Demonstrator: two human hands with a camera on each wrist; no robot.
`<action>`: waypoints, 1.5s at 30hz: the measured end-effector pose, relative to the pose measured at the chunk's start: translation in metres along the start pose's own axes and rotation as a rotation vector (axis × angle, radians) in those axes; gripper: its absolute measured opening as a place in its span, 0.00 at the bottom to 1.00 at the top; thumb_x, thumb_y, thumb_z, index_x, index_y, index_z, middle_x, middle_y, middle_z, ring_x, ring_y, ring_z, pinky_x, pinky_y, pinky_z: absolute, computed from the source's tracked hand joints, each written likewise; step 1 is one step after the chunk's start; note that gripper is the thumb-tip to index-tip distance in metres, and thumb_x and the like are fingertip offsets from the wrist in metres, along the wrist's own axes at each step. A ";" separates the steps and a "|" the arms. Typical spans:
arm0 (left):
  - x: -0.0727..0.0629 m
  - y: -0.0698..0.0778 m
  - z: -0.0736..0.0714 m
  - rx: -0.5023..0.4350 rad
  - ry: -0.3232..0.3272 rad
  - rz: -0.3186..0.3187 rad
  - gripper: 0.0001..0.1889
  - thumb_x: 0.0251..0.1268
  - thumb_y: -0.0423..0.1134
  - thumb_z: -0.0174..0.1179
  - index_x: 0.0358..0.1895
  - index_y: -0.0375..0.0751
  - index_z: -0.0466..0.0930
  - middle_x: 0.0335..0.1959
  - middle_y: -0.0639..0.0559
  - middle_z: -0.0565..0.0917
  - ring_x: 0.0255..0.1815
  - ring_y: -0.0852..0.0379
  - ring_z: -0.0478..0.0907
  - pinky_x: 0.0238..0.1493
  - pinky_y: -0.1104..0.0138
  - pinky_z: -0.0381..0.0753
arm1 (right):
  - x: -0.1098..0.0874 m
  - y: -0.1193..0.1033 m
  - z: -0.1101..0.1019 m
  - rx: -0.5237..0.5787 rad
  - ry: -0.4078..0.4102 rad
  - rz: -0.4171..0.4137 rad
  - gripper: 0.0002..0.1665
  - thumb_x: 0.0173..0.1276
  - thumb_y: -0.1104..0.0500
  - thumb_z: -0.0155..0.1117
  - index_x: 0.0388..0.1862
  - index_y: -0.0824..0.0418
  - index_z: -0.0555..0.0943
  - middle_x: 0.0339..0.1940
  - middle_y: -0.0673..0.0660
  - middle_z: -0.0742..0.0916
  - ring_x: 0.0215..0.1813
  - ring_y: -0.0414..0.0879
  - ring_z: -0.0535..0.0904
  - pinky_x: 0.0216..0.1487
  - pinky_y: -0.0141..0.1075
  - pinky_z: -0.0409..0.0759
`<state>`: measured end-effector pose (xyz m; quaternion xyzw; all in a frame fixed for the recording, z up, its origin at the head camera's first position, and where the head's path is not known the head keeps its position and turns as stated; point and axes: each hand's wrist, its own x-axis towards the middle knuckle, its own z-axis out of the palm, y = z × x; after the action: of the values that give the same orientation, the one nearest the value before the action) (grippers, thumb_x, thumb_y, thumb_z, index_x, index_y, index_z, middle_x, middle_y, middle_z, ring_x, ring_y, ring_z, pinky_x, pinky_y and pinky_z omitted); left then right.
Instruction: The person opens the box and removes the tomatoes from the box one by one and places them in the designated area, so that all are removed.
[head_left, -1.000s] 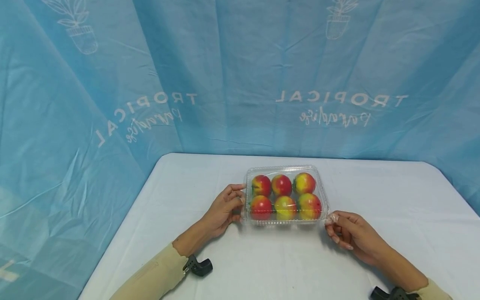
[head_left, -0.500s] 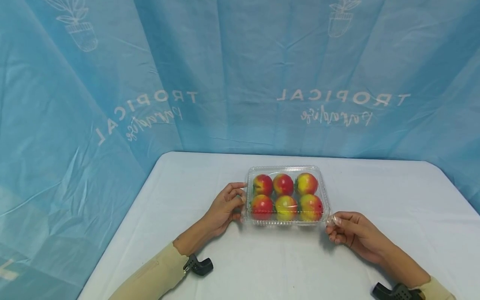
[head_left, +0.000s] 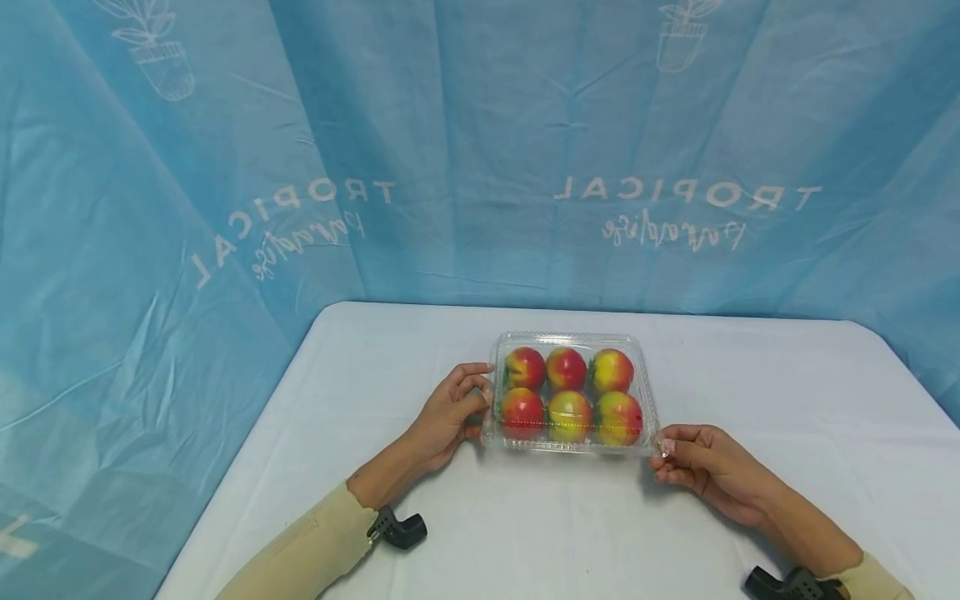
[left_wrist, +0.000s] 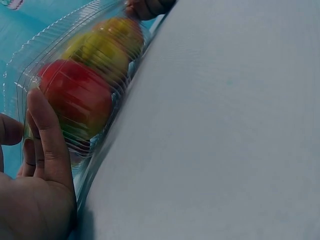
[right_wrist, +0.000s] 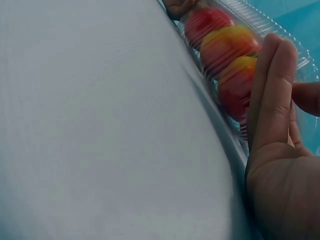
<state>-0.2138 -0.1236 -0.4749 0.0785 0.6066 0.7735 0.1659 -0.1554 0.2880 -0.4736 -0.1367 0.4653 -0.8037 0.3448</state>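
Note:
A clear plastic clamshell container rests on the table, its lid lying over the fruits. Inside, several round red-and-yellow fruits sit in two rows; their exact kind is hard to tell. My left hand holds the container's left side, thumb and fingers at the rim; the left wrist view shows its fingers along the ribbed wall. At the near right corner, my right hand pinches the rim between thumb and forefinger. In the right wrist view its other fingers stretch past the side.
A white cloth covers the table, which has rounded far corners. Blue printed curtains hang behind it and along the left. Black wrist cameras are strapped over both beige sleeves.
My right hand has firmed its pinch at the near right corner, its loose fingers drawing in. The container has hardly moved. My left hand stays at the left side.

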 end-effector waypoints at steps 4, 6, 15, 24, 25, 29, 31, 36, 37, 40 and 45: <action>0.000 0.000 0.000 -0.004 -0.008 0.005 0.26 0.74 0.27 0.56 0.72 0.43 0.67 0.47 0.54 0.75 0.30 0.61 0.75 0.22 0.70 0.80 | -0.001 -0.003 -0.002 0.000 -0.040 0.051 0.22 0.88 0.69 0.37 0.57 0.68 0.82 0.46 0.58 0.92 0.48 0.45 0.90 0.55 0.34 0.88; 0.000 0.000 0.000 -0.006 -0.013 0.004 0.26 0.74 0.27 0.56 0.72 0.42 0.67 0.47 0.54 0.75 0.29 0.61 0.75 0.22 0.71 0.80 | -0.001 -0.003 -0.003 -0.004 -0.082 0.072 0.25 0.89 0.68 0.35 0.59 0.72 0.82 0.45 0.58 0.92 0.47 0.44 0.90 0.54 0.35 0.89; -0.001 0.001 0.000 -0.008 -0.022 -0.013 0.25 0.74 0.28 0.57 0.72 0.42 0.66 0.47 0.55 0.75 0.29 0.61 0.74 0.22 0.71 0.78 | -0.001 0.001 0.000 -0.060 -0.164 0.002 0.29 0.89 0.68 0.29 0.59 0.73 0.83 0.44 0.56 0.91 0.44 0.41 0.88 0.50 0.34 0.90; -0.001 0.002 -0.001 -0.003 -0.027 -0.013 0.26 0.74 0.28 0.57 0.72 0.39 0.66 0.47 0.56 0.75 0.29 0.61 0.73 0.22 0.71 0.79 | 0.001 0.004 0.003 -0.101 -0.076 -0.040 0.29 0.90 0.65 0.30 0.54 0.68 0.84 0.40 0.51 0.89 0.39 0.39 0.85 0.40 0.30 0.85; -0.001 0.002 -0.001 -0.006 -0.028 -0.013 0.26 0.74 0.28 0.57 0.72 0.39 0.65 0.46 0.56 0.75 0.28 0.61 0.73 0.22 0.71 0.79 | 0.001 0.005 0.003 -0.115 -0.062 -0.050 0.29 0.90 0.65 0.30 0.53 0.68 0.84 0.39 0.50 0.89 0.38 0.39 0.84 0.38 0.29 0.83; -0.001 0.002 -0.001 -0.014 -0.028 -0.013 0.25 0.74 0.28 0.56 0.72 0.40 0.65 0.46 0.56 0.75 0.28 0.61 0.73 0.22 0.71 0.80 | 0.001 0.009 0.005 -0.183 -0.016 -0.102 0.27 0.89 0.67 0.33 0.52 0.69 0.85 0.36 0.50 0.88 0.33 0.37 0.82 0.30 0.30 0.74; -0.001 0.001 -0.001 -0.017 -0.027 -0.011 0.26 0.74 0.28 0.55 0.72 0.40 0.65 0.46 0.56 0.75 0.28 0.61 0.73 0.22 0.72 0.80 | 0.002 0.011 0.005 -0.202 -0.004 -0.129 0.26 0.88 0.67 0.34 0.52 0.70 0.84 0.36 0.50 0.89 0.32 0.37 0.81 0.28 0.34 0.69; -0.001 0.002 -0.001 -0.015 -0.013 -0.007 0.26 0.74 0.27 0.55 0.73 0.39 0.65 0.47 0.56 0.76 0.30 0.62 0.74 0.22 0.72 0.80 | 0.002 0.013 0.007 -0.238 0.012 -0.170 0.24 0.88 0.67 0.35 0.51 0.73 0.82 0.34 0.51 0.88 0.29 0.38 0.80 0.26 0.43 0.64; -0.001 0.002 -0.001 -0.016 -0.011 -0.007 0.26 0.74 0.27 0.55 0.73 0.39 0.65 0.47 0.56 0.76 0.31 0.63 0.74 0.23 0.72 0.80 | 0.002 0.012 0.007 -0.240 0.017 -0.165 0.24 0.89 0.67 0.35 0.51 0.74 0.82 0.34 0.51 0.88 0.29 0.38 0.79 0.26 0.42 0.66; -0.001 0.002 -0.001 -0.025 -0.008 -0.009 0.26 0.74 0.27 0.55 0.73 0.39 0.65 0.46 0.56 0.76 0.32 0.62 0.74 0.23 0.71 0.81 | 0.002 0.011 0.007 -0.229 0.035 -0.120 0.23 0.89 0.65 0.36 0.52 0.72 0.82 0.34 0.51 0.87 0.30 0.38 0.79 0.27 0.35 0.74; -0.002 0.003 -0.001 -0.034 -0.001 -0.010 0.25 0.75 0.28 0.54 0.72 0.39 0.65 0.46 0.56 0.76 0.31 0.62 0.74 0.23 0.71 0.82 | 0.001 0.007 0.006 -0.176 0.051 -0.022 0.22 0.90 0.63 0.39 0.50 0.64 0.84 0.37 0.51 0.88 0.35 0.39 0.82 0.37 0.29 0.83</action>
<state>-0.2130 -0.1257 -0.4725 0.0728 0.5937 0.7829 0.1713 -0.1500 0.2810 -0.4760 -0.1507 0.5413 -0.7667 0.3106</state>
